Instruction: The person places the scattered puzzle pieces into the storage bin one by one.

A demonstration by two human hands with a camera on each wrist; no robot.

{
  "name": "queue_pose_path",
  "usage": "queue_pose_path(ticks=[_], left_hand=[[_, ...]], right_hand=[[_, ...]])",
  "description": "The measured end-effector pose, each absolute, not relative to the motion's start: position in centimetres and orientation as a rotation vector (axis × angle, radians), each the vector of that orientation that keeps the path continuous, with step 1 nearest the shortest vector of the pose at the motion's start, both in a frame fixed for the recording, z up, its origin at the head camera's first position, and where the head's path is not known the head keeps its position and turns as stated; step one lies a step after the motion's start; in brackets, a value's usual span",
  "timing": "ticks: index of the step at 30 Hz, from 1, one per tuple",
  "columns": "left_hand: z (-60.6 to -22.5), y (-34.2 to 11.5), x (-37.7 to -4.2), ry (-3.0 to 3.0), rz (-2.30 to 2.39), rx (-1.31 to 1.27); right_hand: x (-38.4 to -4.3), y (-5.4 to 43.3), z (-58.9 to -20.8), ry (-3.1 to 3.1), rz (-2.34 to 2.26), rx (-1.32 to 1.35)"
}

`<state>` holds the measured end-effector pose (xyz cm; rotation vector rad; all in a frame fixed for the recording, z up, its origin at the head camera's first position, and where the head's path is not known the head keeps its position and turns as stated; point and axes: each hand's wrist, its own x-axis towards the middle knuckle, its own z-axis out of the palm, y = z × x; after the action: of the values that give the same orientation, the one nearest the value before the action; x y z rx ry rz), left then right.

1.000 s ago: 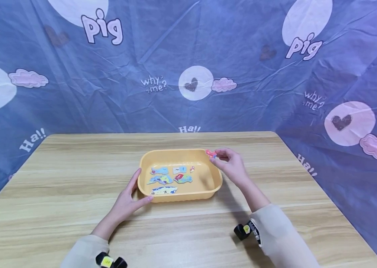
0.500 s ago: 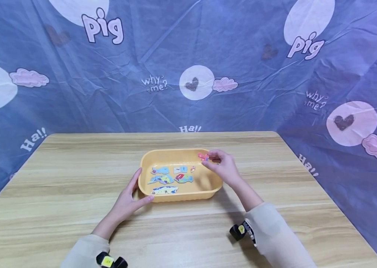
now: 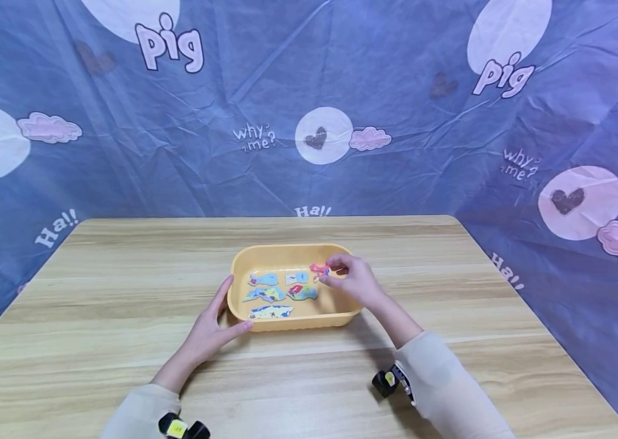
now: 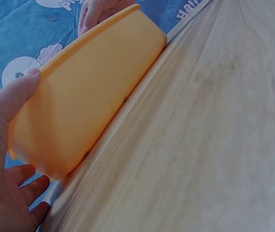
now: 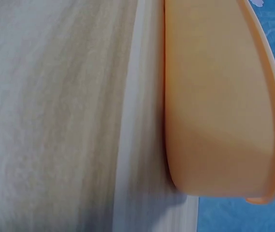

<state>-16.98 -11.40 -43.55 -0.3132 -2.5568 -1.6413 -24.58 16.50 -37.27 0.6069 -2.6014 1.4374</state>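
Observation:
In the head view a yellow plastic tray (image 3: 309, 322) stands on the table, with several irregular printed puzzle pieces (image 3: 267, 294) lying inside. My left hand (image 3: 210, 332) holds the tray's near left corner, thumb at the front rim and fingers along the left side. The left wrist view shows that thumb (image 4: 27, 87) against the rim, the other fingers loosely bent by the tray's end. My right hand (image 3: 357, 283) reaches over the right side and pinches a small red puzzle piece (image 3: 317, 268) low inside the tray. High walls hide the pieces in both wrist views.
A pale wooden table (image 3: 139, 274) carries the tray. Behind it and along the right hangs a blue printed cloth (image 3: 265, 177). The tray's outer wall (image 5: 219, 106) fills much of the right wrist view.
My right hand has moved left and down with the red puzzle piece, from the tray's back right rim into its inside. My left hand has stayed at the corner.

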Motion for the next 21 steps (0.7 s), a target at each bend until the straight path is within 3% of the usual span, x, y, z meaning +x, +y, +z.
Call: queue_pose_path(ticks=[21], left_hand=[[-43.75,-11.44,-17.07,-2.537,-1.668,-0.327]], right_hand=[[-24.66,15.82,-38.22,-2.711,1.32,0.761]])
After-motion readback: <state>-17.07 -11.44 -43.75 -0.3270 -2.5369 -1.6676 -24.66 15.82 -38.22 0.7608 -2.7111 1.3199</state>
